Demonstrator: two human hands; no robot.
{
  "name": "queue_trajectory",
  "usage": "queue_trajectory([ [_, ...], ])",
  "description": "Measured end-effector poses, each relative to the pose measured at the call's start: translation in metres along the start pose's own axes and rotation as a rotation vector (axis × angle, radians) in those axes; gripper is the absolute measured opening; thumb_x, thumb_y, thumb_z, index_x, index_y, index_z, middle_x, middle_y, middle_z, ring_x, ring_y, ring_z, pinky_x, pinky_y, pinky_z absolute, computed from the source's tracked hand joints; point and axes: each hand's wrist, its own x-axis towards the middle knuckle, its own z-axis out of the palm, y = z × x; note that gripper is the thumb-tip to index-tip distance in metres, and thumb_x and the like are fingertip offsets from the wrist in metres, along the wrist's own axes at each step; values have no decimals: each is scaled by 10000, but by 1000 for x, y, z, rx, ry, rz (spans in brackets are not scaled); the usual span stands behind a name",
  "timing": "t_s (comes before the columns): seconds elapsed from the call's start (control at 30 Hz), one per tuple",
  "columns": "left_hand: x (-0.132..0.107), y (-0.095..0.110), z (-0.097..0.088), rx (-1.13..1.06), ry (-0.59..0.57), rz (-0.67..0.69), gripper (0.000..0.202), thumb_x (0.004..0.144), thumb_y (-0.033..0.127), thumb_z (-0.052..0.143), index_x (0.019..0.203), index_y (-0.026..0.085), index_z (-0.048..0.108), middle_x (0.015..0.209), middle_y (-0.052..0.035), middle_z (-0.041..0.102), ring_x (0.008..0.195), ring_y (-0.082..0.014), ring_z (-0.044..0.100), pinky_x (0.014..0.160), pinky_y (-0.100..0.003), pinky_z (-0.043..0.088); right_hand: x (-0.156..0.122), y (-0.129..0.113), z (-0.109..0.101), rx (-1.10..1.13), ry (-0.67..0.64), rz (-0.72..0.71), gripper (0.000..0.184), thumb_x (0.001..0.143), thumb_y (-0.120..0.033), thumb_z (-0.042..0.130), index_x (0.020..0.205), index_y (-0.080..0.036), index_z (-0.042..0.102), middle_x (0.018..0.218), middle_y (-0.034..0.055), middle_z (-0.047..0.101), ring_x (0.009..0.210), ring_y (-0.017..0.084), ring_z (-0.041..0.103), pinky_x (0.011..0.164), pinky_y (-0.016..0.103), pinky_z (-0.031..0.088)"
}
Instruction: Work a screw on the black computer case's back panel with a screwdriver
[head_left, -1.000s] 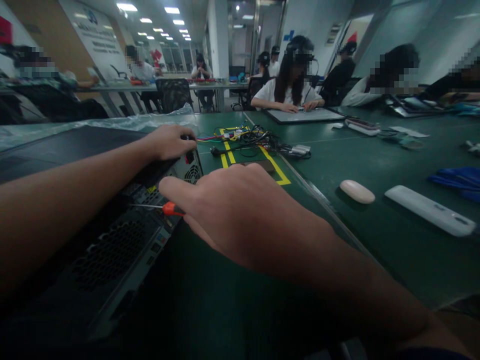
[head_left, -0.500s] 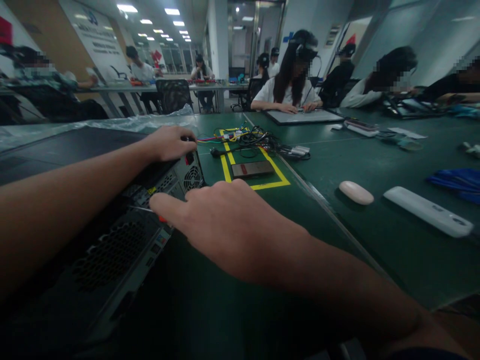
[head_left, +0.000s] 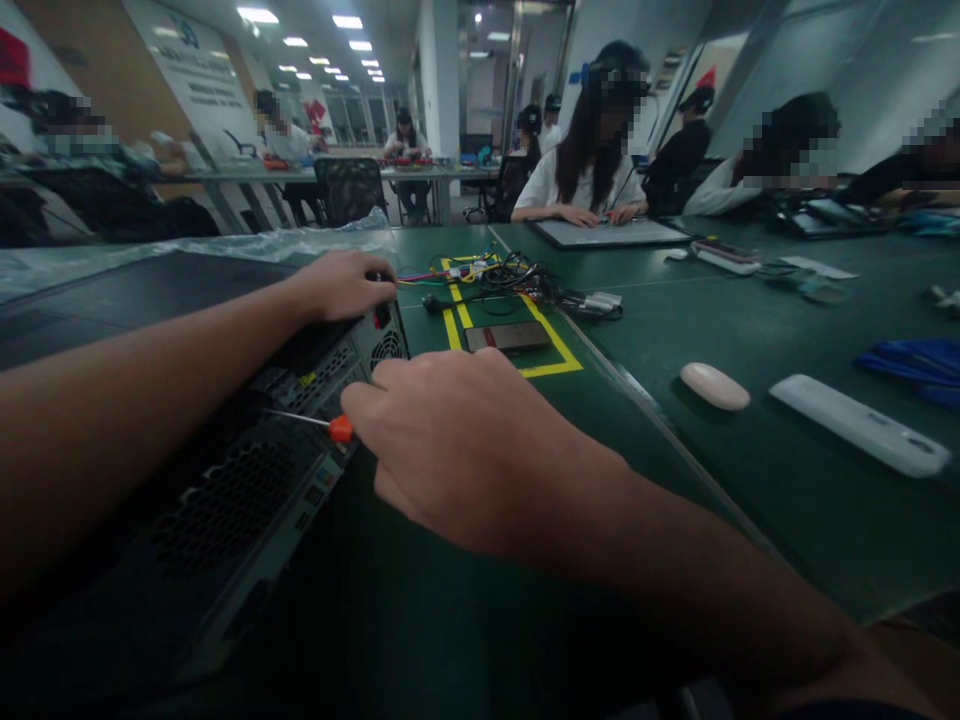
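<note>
A black computer case [head_left: 217, 490] lies at the left, its back panel with vents and ports turned toward me. My left hand [head_left: 341, 285] is closed over the far corner of the case, the thumb pointing right; something small and dark shows between thumb and fingers. In my right hand [head_left: 465, 450] is a screwdriver [head_left: 340, 429] with an orange handle, most of it hidden in the fist. Its thin metal shaft points left to the back panel. I cannot make out what the tip touches.
Beyond the case, a bundle of cables [head_left: 517, 275] and a flat brown box [head_left: 506, 337] lie by yellow tape [head_left: 555, 369] on the green table [head_left: 660, 320]. To the right are a pale mouse-shaped object [head_left: 715, 386] and a white bar [head_left: 859, 424]. Several people sit farther back.
My right hand has shifted slightly right and its fingers have curled in, so the screwdriver's orange handle and shaft show more. The left hand keeps its place on the case.
</note>
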Motion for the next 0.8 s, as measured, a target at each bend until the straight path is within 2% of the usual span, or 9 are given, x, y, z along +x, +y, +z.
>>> queue_trajectory([
  [0.2,2,-2,1,-5,-14,-4,565,838,532,576,1283,321,853,1254,-109,819,1276,-426,686,1141,-556,524,4,-2,5,66,-29,-25,290,1138,-214,433,1041,-163,702,907,70,785,804,203,703,659,316,391],
  [0.37,1,0,1,-18,8,-10,566,831,521,577,1272,305,860,1278,-112,814,1276,-437,689,1144,-567,519,3,-3,5,23,49,-13,289,1132,-110,400,1191,-177,674,865,22,779,780,214,726,603,338,335],
  [0.6,-1,4,-2,-14,-13,-14,583,826,514,589,1299,305,859,1300,-120,809,1284,-439,681,1144,-570,514,-1,-4,1,10,29,33,282,1136,-184,408,1071,-214,680,866,41,790,761,233,722,672,347,458],
  [0.8,0,1,0,-6,-3,-11,585,836,520,574,1295,283,848,1297,-125,807,1264,-427,686,1141,-552,511,-1,-3,6,-3,78,20,295,1129,-221,434,1025,-211,710,832,45,773,723,229,697,635,344,426],
])
